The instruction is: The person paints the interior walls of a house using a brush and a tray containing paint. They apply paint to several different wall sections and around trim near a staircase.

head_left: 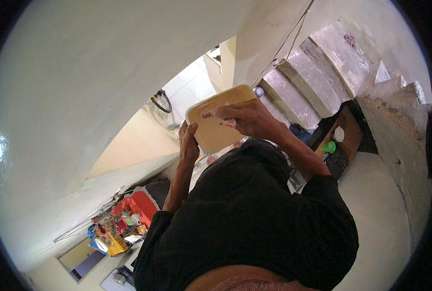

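— Grip first. What's in the left?
— Left hand (189, 140) pinched on the left edge of a tan panel (213, 133), rounded corners; thumb on the upper face, other fingers mostly hidden behind.
— And the right?
— Right hand (250, 119) over the panel's right half, fingers bunched around a small red-and-white piece (229, 123). Kind of piece: cannot tell, mostly covered.
— Marks on the face?
— Reddish-brown smear (206, 115) just left of the right fingertips.
— Where does the panel sit?
— Held up, tilted, just beyond the wearer's black shirt (245, 218), between both hands.
— Outward, then. Far side?
— Far left: pale tiled floor (191, 80), dark looped hose (162, 102) with an orange part. Far right: worn concrete steps (313, 72), blue round object (259, 92) near the lowest.
— Nearer, right?
— Green object (328, 147) beside a white round one (339, 134).
— Near left?
— Red surface (145, 203) with mixed clutter beside it, yellow bag (117, 244) included.
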{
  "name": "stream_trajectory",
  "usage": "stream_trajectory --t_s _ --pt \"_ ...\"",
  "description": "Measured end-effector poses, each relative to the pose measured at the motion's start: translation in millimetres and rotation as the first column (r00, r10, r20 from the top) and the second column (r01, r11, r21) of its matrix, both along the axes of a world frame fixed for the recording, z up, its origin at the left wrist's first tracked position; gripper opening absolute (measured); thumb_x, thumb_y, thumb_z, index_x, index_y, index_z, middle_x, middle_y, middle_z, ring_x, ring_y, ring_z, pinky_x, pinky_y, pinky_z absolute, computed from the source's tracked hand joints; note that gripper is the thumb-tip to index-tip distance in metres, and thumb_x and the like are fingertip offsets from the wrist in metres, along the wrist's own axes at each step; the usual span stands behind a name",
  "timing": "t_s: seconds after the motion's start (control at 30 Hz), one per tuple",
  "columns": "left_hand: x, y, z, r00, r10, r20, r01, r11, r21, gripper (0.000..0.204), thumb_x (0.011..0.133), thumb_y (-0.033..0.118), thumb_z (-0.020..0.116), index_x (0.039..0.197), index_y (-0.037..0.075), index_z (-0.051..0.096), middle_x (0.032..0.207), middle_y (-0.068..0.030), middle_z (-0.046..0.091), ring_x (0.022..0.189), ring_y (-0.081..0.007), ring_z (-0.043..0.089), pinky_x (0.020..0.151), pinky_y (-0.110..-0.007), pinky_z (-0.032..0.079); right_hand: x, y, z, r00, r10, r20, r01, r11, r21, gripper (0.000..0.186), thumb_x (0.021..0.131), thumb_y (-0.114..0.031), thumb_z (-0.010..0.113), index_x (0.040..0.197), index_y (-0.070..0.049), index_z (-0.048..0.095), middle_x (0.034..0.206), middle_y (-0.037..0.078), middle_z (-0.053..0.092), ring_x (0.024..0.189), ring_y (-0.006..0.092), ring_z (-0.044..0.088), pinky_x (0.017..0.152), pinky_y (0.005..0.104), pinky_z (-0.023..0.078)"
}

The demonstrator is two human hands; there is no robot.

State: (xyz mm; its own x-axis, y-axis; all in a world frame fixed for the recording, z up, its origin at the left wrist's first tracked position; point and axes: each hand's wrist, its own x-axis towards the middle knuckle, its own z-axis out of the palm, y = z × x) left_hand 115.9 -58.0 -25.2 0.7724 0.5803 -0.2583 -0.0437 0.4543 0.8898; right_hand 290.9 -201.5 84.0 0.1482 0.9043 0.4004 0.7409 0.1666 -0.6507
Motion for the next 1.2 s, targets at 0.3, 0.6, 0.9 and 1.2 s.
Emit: stream_trajectory --t_s 0.3,0.6,0.9,1.2 --pt "-4 7 -9 0.999 -0.023 0.034 0.023 1.000 0.010 0.062 0.081 0.042 0.055 0.121 -0.006 0.052 0.108 -0.0152 0.063 0.096 -0.0220 0.062 0.083 -0.034 0.050 -28 2 -21 0.993 0.101 0.055 -0.101 0.995 0.003 0.026 0.079 -0.004 0.063 0.104 -0.010 0.061 0.096 0.009 0.069 0.087 0.0289 0.067 0.072 0.0399 0.053" --pt "-2 7 -7 0.993 -0.092 -0.074 0.095 0.995 0.041 0.068 0.082 0.050 0.053 0.123 -0.004 0.053 0.112 -0.0154 0.062 0.098 -0.0237 0.062 0.085 -0.036 0.050 -19 2 -20 0.997 -0.054 0.046 0.053 0.998 0.028 0.026 0.078 -0.007 0.064 0.103 -0.010 0.063 0.098 0.005 0.068 0.084 0.0277 0.067 0.073 0.0394 0.052" --pt "-20 23 -13 0.965 -0.107 -0.240 0.133 0.986 0.098 0.064 0.083 0.049 0.048 0.127 0.003 0.047 0.118 -0.0144 0.057 0.107 -0.0272 0.059 0.089 -0.040 0.051 -45 10 -40 0.975 -0.221 0.019 0.221 0.975 -0.014 0.022 0.077 -0.010 0.065 0.100 -0.008 0.063 0.087 0.012 0.069 0.080 0.0262 0.069 0.069 0.0387 0.053" --pt "-20 39 -20 0.955 -0.182 -0.233 0.165 0.982 -0.092 0.068 0.085 0.051 0.048 0.134 0.004 0.043 0.122 -0.0124 0.057 0.107 -0.0250 0.060 0.088 -0.038 0.051 -65 9 -49 0.982 -0.184 -0.036 0.172 0.960 -0.219 0.018 0.080 -0.013 0.065 0.097 -0.007 0.064 0.082 0.011 0.069 0.072 0.0257 0.069 0.065 0.0377 0.053"
